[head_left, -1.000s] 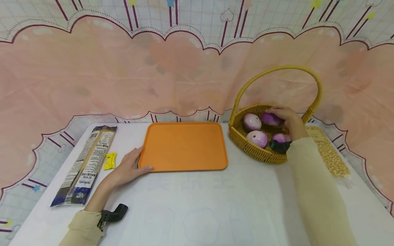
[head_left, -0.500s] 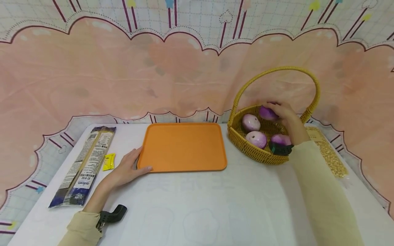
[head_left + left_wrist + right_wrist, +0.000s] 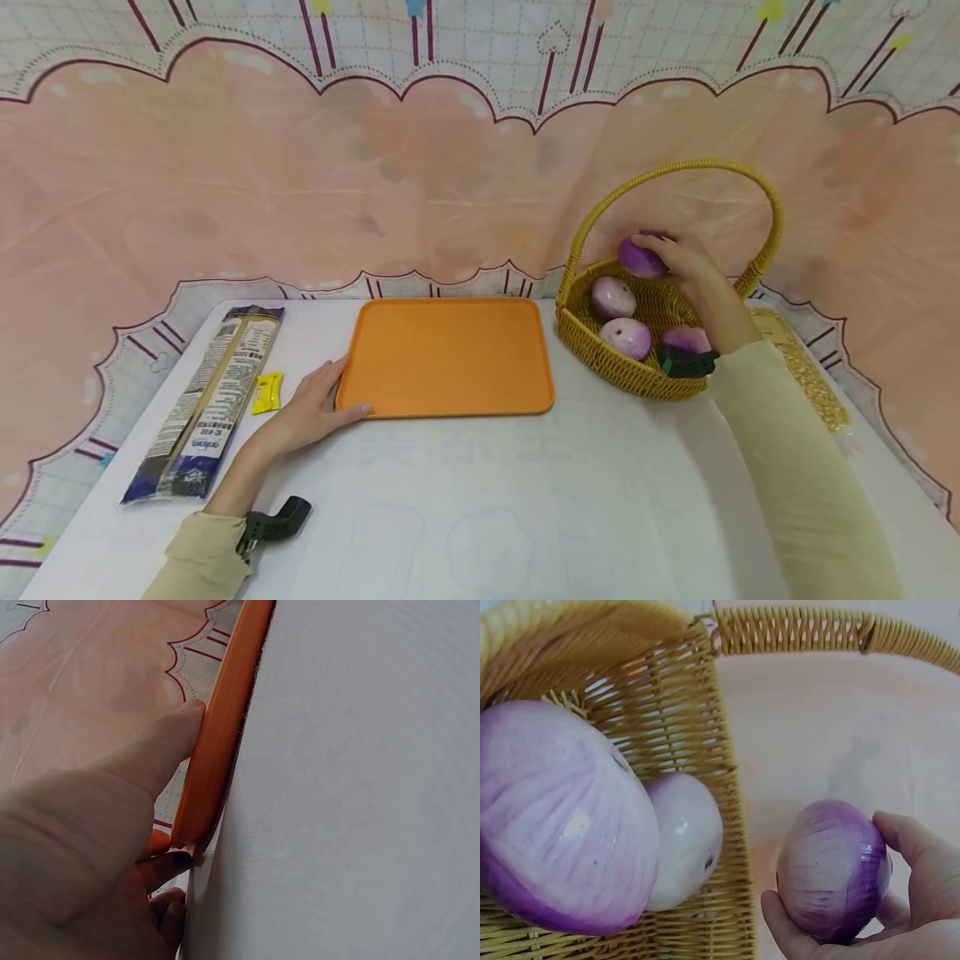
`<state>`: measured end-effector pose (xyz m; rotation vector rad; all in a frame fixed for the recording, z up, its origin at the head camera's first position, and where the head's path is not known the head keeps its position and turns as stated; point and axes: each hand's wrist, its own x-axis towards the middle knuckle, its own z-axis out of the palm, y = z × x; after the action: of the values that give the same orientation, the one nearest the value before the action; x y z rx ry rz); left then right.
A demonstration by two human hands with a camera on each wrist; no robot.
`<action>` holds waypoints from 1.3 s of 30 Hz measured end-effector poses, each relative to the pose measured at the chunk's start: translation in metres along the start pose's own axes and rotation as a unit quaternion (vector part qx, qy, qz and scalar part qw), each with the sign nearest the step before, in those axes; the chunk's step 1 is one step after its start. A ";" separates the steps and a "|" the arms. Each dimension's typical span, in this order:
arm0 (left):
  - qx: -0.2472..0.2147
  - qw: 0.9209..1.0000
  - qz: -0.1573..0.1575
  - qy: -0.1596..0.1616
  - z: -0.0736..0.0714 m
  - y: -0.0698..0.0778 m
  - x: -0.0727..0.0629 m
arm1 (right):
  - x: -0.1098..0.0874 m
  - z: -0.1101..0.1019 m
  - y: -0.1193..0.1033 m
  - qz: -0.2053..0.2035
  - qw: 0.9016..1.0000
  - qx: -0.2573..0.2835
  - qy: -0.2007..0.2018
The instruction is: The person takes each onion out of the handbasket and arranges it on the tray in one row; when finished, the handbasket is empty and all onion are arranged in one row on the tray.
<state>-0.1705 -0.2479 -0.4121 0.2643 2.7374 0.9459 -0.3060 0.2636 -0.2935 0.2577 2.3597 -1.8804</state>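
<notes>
My right hand [image 3: 686,254] pinches a purple onion [image 3: 639,257] between thumb and fingers, raised above the back of the yellow wicker basket [image 3: 630,379]. The right wrist view shows this onion beyond the basket's woven wall, thumb on one side, fingers on the other. Several onions are in the basket: a pale onion [image 3: 612,297], another onion [image 3: 626,338] nearer the front, and a third onion [image 3: 686,337] partly hidden by the wrist camera. My left hand [image 3: 307,412] rests at the near-left corner of the orange tray [image 3: 450,358], fingers spread and fairly straight, thumb against its front rim [image 3: 214,750].
At the left lies a long blue-and-clear packet [image 3: 206,408], with a small yellow sachet [image 3: 267,392] beside it. A bag of yellow kernels [image 3: 806,371] lies right of the basket. The basket's tall handle [image 3: 693,164] arches over the right hand. A patterned cloth [image 3: 375,183] hangs behind the white table [image 3: 480,500].
My right hand has lifted the purple onion up from among the others and moved it slightly left, above the basket's back rim. The left hand has stayed at the tray corner.
</notes>
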 end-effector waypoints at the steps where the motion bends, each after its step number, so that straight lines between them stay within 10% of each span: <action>1: 0.000 1.000 -0.001 0.001 0.000 0.000 0.000 | -0.001 0.001 -0.001 -0.002 1.000 -0.002 -0.001; 20: -0.004 1.000 0.006 0.009 0.002 -0.002 -0.003 | -0.045 0.013 -0.004 -0.088 0.971 0.223 -0.014; 39: 0.007 1.000 0.000 0.009 0.004 -0.001 -0.003 | -0.081 0.036 0.014 -0.114 0.987 0.109 -0.025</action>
<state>-0.1668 -0.2469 -0.4154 0.2580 2.7605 0.9348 -0.2244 0.2267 -0.2993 -0.0438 2.2340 -2.2221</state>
